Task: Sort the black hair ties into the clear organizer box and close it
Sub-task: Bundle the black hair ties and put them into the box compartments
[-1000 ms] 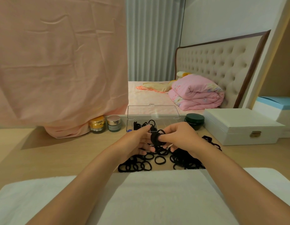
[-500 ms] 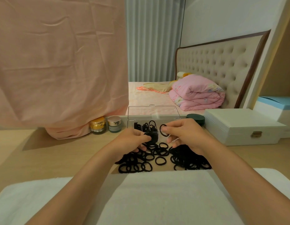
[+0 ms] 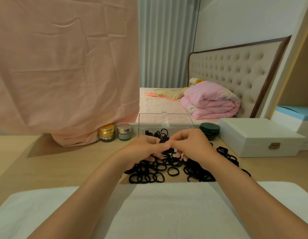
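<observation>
My left hand point(image 3: 146, 148) and right hand point(image 3: 193, 145) pinch one bunch of hair ties point(image 3: 163, 141) between them; I should lift it compact, clear the box point(image 3: 142, 132) wall just beyond, then release.

The left hand point(image 3: 143, 147) and the right hand point(image 3: 193, 146) cover the front of the clear organizer box point(image 3: 141, 132), so its compartments are hidden. Whether the right hand pinches the hair ties point(image 3: 162, 141) bunched between the two hands is not clear. The pink cloth point(image 3: 63, 69) covers part of the gold jar point(image 3: 107, 134); its label is too small to read
</observation>
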Motion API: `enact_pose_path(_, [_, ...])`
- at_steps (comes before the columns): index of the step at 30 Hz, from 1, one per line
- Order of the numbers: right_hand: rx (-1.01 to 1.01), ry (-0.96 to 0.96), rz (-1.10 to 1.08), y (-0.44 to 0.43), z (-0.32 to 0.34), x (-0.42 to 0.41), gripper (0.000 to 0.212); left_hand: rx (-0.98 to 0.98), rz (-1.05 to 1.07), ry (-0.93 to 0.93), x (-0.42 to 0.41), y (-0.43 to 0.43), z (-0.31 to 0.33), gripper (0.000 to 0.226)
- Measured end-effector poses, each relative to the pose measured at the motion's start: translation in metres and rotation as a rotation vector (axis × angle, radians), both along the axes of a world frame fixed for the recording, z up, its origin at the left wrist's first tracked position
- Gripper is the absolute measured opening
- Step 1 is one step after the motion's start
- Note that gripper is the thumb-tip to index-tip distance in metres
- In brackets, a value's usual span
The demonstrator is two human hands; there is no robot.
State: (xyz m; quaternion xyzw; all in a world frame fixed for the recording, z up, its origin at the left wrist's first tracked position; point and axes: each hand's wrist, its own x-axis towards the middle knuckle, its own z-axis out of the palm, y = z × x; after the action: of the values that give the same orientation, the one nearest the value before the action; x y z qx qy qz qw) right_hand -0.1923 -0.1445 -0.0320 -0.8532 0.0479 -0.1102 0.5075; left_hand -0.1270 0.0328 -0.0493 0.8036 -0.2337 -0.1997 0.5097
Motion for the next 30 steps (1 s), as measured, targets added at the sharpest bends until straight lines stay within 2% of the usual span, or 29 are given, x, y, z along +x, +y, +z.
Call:
enact_pose_path(2, [0.008, 0.033, 0.068, -0.001, 0.001, 0.001, 0.004, 0.027, 0.063, -0.028, 0.002, 0.002, 0.001, 0.026])
enact_pose_path(4, [-0.072, 0.040, 0.099, -0.006, 0.002, 0.004, 0.009, 0.044, 0.107, -0.041, 0.004, 0.005, 0.003, 0.020])
enact_pose_path(6, [-0.349, 0.033, 0.087, -0.014, 0.002, 0.006, 0.012, 0.063, 0.128, -0.068, 0.007, 0.010, 0.006, 0.015])
enact_pose_path(8, [-0.746, 0.076, 0.115, -0.021, 0.000, 0.006, 0.017, 0.087, 0.131, -0.120, 0.010, 0.015, 0.007, 0.012])
enact_pose_path(10, [-0.997, 0.157, 0.199, -0.024, -0.007, 0.008, 0.031, 0.130, 0.120, -0.186, 0.012, 0.019, 0.008, 0.010])
enact_pose_path(13, [-1.172, 0.235, 0.269, -0.022, -0.023, 0.016, 0.049, 0.180, 0.107, -0.221, 0.011, 0.022, 0.008, 0.012])
enact_pose_path(19, [-1.417, 0.148, 0.228, -0.012, -0.034, 0.022, 0.038, 0.204, 0.091, -0.241, 0.009, 0.021, 0.007, 0.012])
enact_pose_path(21, [-1.411, 0.080, 0.185, -0.010, -0.038, 0.022, 0.031, 0.212, 0.094, -0.249, 0.009, 0.020, 0.006, 0.012])
enact_pose_path(23, [-1.320, 0.031, 0.151, -0.010, -0.039, 0.022, 0.026, 0.217, 0.098, -0.255, 0.008, 0.018, 0.005, 0.010])
enact_pose_path(24, [-1.204, 0.020, 0.139, -0.011, -0.037, 0.021, 0.022, 0.216, 0.102, -0.256, 0.009, 0.018, 0.005, 0.010])
enact_pose_path(28, [-0.462, 0.074, 0.172, -0.016, -0.013, 0.012, 0.014, 0.213, 0.144, -0.273, 0.009, 0.016, 0.002, 0.010])
enact_pose_path(30, [-0.232, 0.110, 0.250, -0.016, -0.001, 0.006, 0.014, 0.195, 0.171, -0.284, 0.009, 0.014, 0.000, 0.011])
